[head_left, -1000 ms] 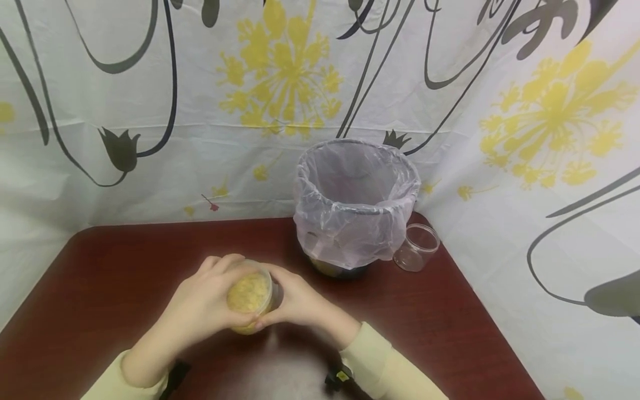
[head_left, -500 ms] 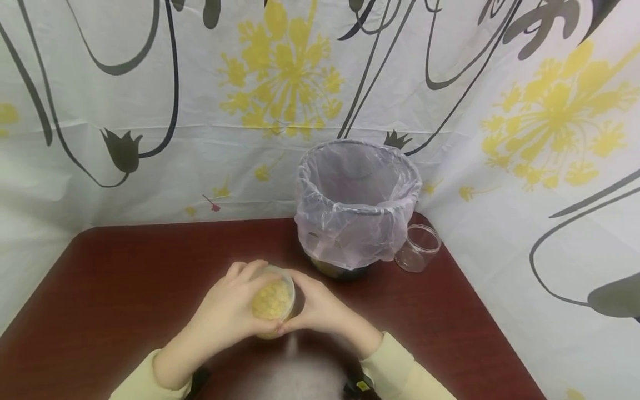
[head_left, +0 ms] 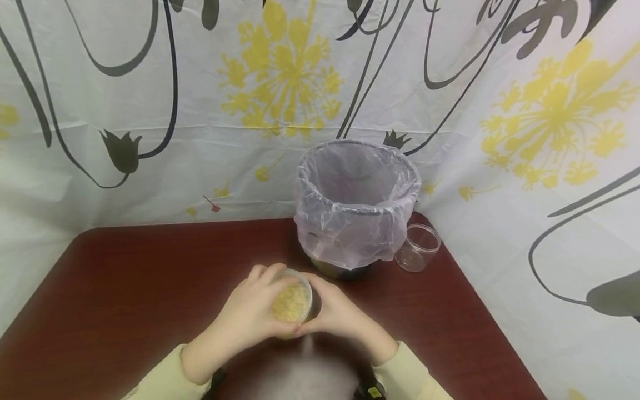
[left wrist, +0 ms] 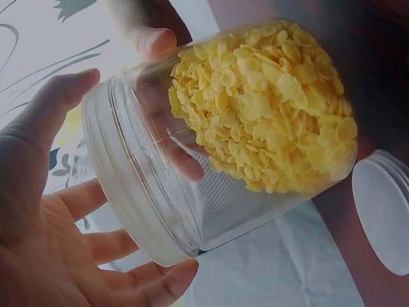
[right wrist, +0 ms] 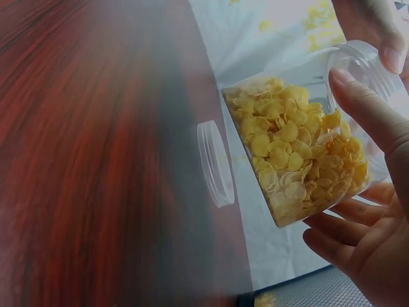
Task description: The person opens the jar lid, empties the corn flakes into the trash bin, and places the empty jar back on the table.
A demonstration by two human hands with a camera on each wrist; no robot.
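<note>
- Holding the jar (head_left: 291, 304) from both sides, with left grip (head_left: 252, 311) and right grip (head_left: 340, 308) narrowed to its width, thumbs meeting at its near side in the head view.
- With the left grip, curled round the pale band (left wrist: 131, 173) at one end of the jar.
- With the right grip, clasping the jar wall near that same end, fingers partly showing through the plastic in the left wrist view.
- Inside the jar, yellow flakes (left wrist: 268, 109), heaped toward the base.
- Lifted off the counter (head_left: 150, 266), tilted in both wrist views.
- Past the base of the jar, well apart from the fingers, a white lid (left wrist: 382, 214) on the red-brown counter.
- On the near side of the jar, pale yellow sleeves (head_left: 172, 378) and, by the right cuff, a black strap (head_left: 367, 391).
- Beyond the jar and to its right, a lined bin (head_left: 352, 236).
- Farther right of the jar, a see-through tub (head_left: 417, 249).
- Behind and on either side of the jar, a plant-patterned sheet (head_left: 165, 100).
</note>
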